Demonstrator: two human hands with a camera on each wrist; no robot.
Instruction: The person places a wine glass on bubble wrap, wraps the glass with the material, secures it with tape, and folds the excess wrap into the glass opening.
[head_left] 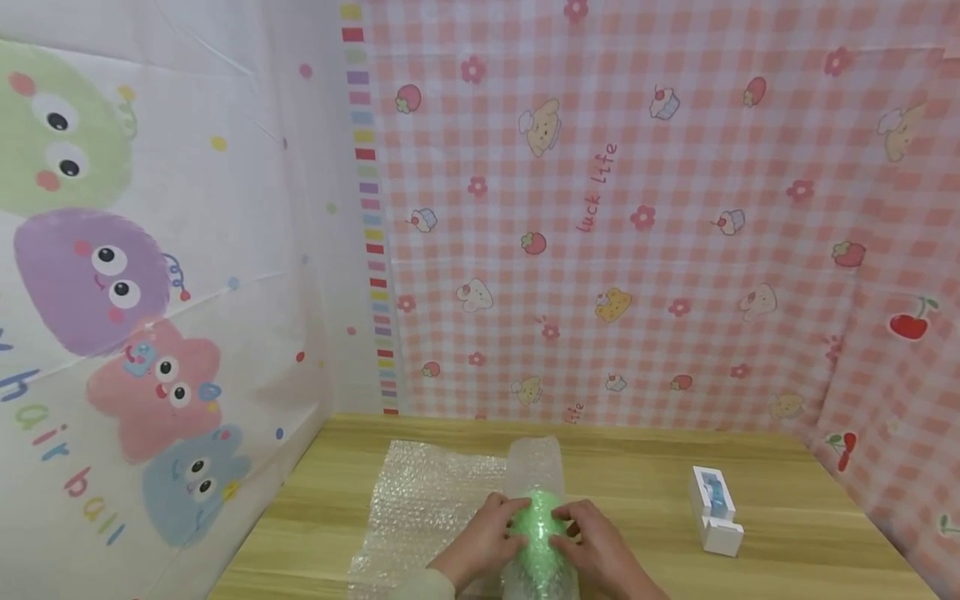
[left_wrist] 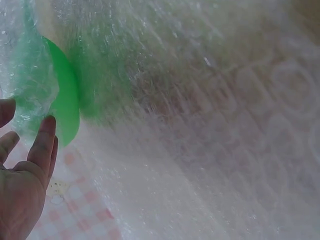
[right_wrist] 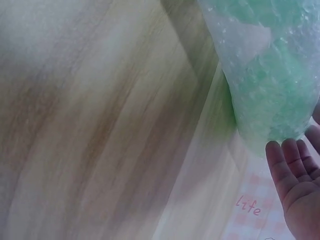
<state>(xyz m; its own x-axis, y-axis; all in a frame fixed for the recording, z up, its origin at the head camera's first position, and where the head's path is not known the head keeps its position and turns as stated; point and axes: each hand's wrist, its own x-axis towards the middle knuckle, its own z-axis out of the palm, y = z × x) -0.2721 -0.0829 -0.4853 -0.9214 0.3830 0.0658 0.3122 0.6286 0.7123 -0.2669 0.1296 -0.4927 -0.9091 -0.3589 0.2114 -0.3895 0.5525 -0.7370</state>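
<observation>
A bright green object with a smooth curved edge lies rolled in clear bubble wrap on the table. Its exact kind is hidden by the wrap. From the left side, my left hand holds the roll with thumb and fingers spread along it. My right hand holds the opposite side, its fingertips on the wrapped green part. An end of the roll reaches past both hands toward the wall. In the right wrist view the right hand's fingers meet the end of the wrapped green part.
Flat bubble wrap spreads over the wooden table left of the roll. A white tape dispenser with a blue core stands to the right. Pink checked cloth hangs behind the table, and a white printed cloth hangs at left.
</observation>
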